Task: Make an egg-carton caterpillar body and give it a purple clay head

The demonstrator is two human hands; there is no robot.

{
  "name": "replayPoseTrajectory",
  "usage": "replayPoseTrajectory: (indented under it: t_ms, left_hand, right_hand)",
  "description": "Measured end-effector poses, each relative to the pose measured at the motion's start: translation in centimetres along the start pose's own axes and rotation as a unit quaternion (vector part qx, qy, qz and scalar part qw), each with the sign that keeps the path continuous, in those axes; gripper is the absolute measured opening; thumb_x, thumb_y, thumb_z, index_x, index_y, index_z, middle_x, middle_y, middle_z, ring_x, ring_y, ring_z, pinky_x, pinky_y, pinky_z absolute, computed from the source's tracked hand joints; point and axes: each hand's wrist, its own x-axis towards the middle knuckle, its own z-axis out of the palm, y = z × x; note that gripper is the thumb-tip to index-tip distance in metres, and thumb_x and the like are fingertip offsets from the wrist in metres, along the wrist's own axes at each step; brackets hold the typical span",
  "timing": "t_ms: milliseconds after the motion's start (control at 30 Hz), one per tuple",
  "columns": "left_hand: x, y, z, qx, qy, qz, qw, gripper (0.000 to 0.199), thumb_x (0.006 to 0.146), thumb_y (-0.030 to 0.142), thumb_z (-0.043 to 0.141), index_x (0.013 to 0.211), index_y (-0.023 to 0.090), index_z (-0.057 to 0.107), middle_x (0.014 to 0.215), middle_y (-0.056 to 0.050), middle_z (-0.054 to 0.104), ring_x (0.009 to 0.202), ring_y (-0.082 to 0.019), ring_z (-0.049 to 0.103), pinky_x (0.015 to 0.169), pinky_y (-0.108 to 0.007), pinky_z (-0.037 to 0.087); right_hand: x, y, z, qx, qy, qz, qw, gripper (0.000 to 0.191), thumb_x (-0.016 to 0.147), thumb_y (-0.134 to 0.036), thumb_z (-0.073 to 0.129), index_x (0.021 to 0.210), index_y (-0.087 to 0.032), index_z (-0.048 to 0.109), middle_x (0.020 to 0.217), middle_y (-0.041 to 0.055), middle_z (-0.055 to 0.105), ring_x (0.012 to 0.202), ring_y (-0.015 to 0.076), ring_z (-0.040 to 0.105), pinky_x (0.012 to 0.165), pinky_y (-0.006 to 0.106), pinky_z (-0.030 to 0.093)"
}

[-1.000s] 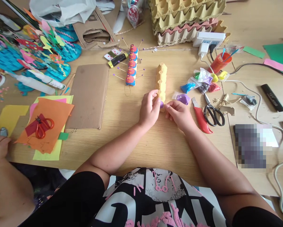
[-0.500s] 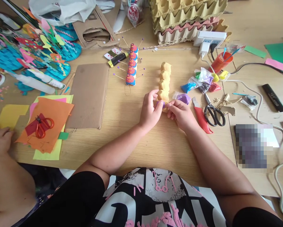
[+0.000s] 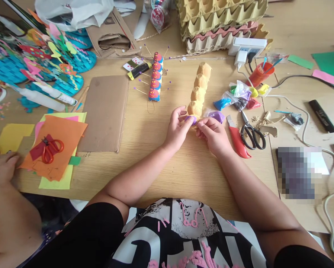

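A strip of yellow egg-carton cups [image 3: 199, 89] points away from me, its near end between my hands. Purple clay [image 3: 190, 119] covers part of the nearest cup. My left hand [image 3: 178, 124] is closed on that end, the thumb pressing the purple clay. From the other side my right hand [image 3: 213, 132] pinches at the near edge; its fingertips partly hide what they hold. Just beyond the right hand is a bag of purple clay [image 3: 215, 116]. Further back on the left stands a red and blue caterpillar model [image 3: 156, 76] with purple-tipped sticks.
Scissors [image 3: 253, 134] and a red utility knife [image 3: 237, 139] lie right of my hands. Clay bags [image 3: 239, 97], an orange cup [image 3: 261, 73] and a power strip [image 3: 247, 46] sit behind. Cardboard [image 3: 104, 111] and coloured paper [image 3: 57, 145] lie left, near another person's hand [image 3: 1, 165].
The far end of the egg-carton strip has swung to the right and away, so the strip now slants. More purple clay shows under my left thumb.
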Motion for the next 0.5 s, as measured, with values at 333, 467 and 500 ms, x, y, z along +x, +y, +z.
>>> replayPoseTrajectory:
  t_ms: [333,467,500]
  left_hand:
    - [0.5,0.1,-0.5,-0.086,-0.1,-0.013,0.991,0.08,0.085,0.048,0.086,0.154,0.032,0.049,0.154,-0.01,0.065,0.134,-0.024,0.068,0.117,-0.042,0.054]
    - [1.0,-1.0,-1.0,-0.047,-0.129,0.042,0.99,0.079,0.09,0.056,0.081,0.156,0.034,0.046,0.158,-0.011,0.062,0.131,-0.024,0.07,0.114,-0.043,0.056]
    - [1.0,-1.1,-1.0,-0.039,-0.135,0.05,0.989,0.078,0.091,0.057,0.08,0.157,0.035,0.045,0.158,-0.011,0.062,0.131,-0.023,0.07,0.114,-0.044,0.056]
  right_hand:
    - [0.1,0.4,-0.6,-0.115,0.017,-0.094,0.989,0.053,0.084,-0.076,0.08,0.086,-0.024,0.065,0.081,0.0005,0.062,0.075,0.0156,0.053,0.069,0.031,0.044]
    - [0.1,0.2,-0.9,-0.224,0.028,-0.185,0.957,0.051,0.094,-0.076,0.068,0.085,-0.025,0.065,0.089,0.0041,0.058,0.088,0.0211,0.054,0.081,0.038,0.048]
    - [0.0,0.0,-0.9,-0.249,0.028,-0.2,0.947,0.051,0.096,-0.075,0.066,0.084,-0.025,0.065,0.089,0.0045,0.057,0.087,0.0216,0.053,0.081,0.039,0.048]
